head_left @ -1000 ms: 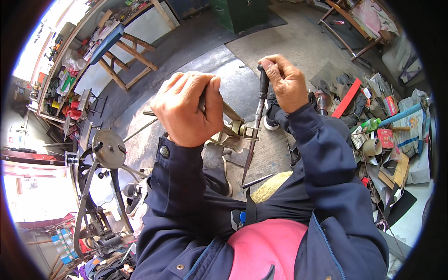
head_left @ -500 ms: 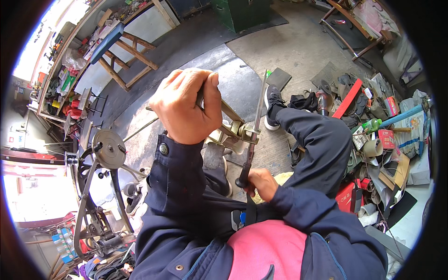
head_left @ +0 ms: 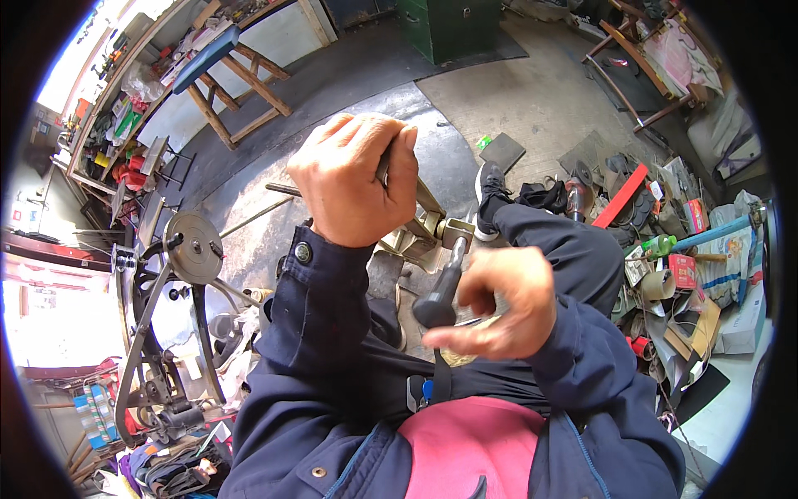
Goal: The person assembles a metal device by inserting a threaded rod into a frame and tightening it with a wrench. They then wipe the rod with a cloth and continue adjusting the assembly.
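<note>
My left hand (head_left: 357,179) is closed round part of a brass-coloured metal frame (head_left: 428,208), held up in front of me. Most of what lies inside the fist is hidden. At the frame's near end, a black-handled tool (head_left: 440,298) with a metal shank sits against a small squared bracket (head_left: 456,232). Its rounded handle end tilts up toward me, and no shaft shows past the bracket. Just right of the handle, my right hand (head_left: 511,303) is open, slightly blurred, with thumb and fingers apart.
To the left stands a black hand-cranked machine with a round metal wheel (head_left: 194,246). A blue-topped wooden stool (head_left: 208,60) is farther back, near cluttered shelves. Boxes, a red bar (head_left: 621,195) and a blue pole (head_left: 716,229) lie on the right. A green cabinet (head_left: 453,29) stands at the back.
My right hand has let go of the black handle and opened, moving up and right. The tool's long thin shaft, which pointed away past the bracket, no longer shows. My left hand keeps its grip.
</note>
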`<action>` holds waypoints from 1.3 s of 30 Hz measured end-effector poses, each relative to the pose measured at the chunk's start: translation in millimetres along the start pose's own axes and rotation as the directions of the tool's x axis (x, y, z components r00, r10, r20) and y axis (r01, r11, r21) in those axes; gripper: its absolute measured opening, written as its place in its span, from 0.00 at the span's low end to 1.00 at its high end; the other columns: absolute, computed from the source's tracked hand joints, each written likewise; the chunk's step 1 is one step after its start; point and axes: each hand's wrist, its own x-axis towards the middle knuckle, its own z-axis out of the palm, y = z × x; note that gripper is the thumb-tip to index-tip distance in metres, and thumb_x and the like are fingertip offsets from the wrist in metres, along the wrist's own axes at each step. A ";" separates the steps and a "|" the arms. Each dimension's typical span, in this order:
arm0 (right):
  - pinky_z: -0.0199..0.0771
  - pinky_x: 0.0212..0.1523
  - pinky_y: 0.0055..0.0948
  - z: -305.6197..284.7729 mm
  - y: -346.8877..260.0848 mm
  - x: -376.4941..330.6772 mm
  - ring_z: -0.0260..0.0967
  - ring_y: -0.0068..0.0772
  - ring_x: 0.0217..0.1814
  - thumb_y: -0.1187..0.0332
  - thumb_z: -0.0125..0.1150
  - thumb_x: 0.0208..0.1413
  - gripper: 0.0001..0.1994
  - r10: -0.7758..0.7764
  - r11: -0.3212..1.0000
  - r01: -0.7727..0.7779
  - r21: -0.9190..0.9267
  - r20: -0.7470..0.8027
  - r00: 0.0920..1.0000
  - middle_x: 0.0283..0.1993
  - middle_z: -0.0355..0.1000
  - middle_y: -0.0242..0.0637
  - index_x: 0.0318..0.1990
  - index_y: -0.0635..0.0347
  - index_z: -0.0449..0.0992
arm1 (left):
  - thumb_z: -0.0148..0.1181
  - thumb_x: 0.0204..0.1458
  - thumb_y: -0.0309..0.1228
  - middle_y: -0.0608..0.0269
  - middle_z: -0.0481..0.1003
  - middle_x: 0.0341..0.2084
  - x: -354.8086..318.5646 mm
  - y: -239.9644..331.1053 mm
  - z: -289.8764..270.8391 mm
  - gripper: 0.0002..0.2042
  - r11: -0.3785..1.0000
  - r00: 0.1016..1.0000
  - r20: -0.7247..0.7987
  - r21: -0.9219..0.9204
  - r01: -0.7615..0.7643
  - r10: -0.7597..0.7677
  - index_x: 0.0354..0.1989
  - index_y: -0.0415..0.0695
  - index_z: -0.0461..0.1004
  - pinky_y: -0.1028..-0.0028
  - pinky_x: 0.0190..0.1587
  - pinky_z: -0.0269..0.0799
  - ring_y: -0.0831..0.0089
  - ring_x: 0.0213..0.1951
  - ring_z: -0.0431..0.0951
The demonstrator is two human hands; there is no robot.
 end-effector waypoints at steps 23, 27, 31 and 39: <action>0.72 0.23 0.28 55.7 189.0 -73.3 0.71 0.24 0.19 0.57 0.49 0.71 0.22 0.725 0.671 -0.711 0.212 0.011 0.688 0.22 0.76 0.37 0.32 0.65 0.80 | 0.66 0.49 0.25 0.59 0.78 0.20 2.0 7.5 1.3 0.04 0.999 1.000 0.009 -0.045 0.020 -0.019 0.24 0.42 0.79 0.68 0.29 0.74 0.60 0.24 0.79; 0.72 0.24 0.28 92.1 125.5 -107.5 0.72 0.25 0.21 0.61 0.46 0.68 0.20 0.724 0.413 -0.825 0.385 0.410 0.554 0.24 0.77 0.38 0.33 0.64 0.81 | 0.66 0.50 0.25 0.59 0.78 0.20 1.4 4.9 3.8 0.04 0.999 0.999 0.009 -0.026 0.048 -0.047 0.24 0.42 0.79 0.68 0.29 0.74 0.59 0.23 0.79; 0.75 0.31 0.24 76.4 43.9 -99.3 0.73 0.26 0.25 0.63 0.46 0.66 0.19 0.462 0.287 -0.697 0.657 0.543 0.701 0.32 0.79 0.42 0.45 0.71 0.79 | 0.66 0.51 0.25 0.59 0.78 0.21 2.2 4.9 3.6 0.04 0.999 0.999 0.006 -0.011 0.037 -0.036 0.25 0.42 0.79 0.68 0.30 0.74 0.58 0.24 0.79; 0.68 0.23 0.18 4.1 -15.6 -2.9 0.69 0.16 0.21 0.59 0.70 0.63 0.15 0.487 0.554 -0.549 0.626 0.292 0.823 0.25 0.77 0.30 0.33 0.64 0.83 | 0.66 0.51 0.26 0.59 0.78 0.21 2.4 10.9 -0.8 0.04 1.000 1.000 0.016 -0.004 0.019 -0.019 0.25 0.42 0.79 0.67 0.31 0.74 0.59 0.25 0.80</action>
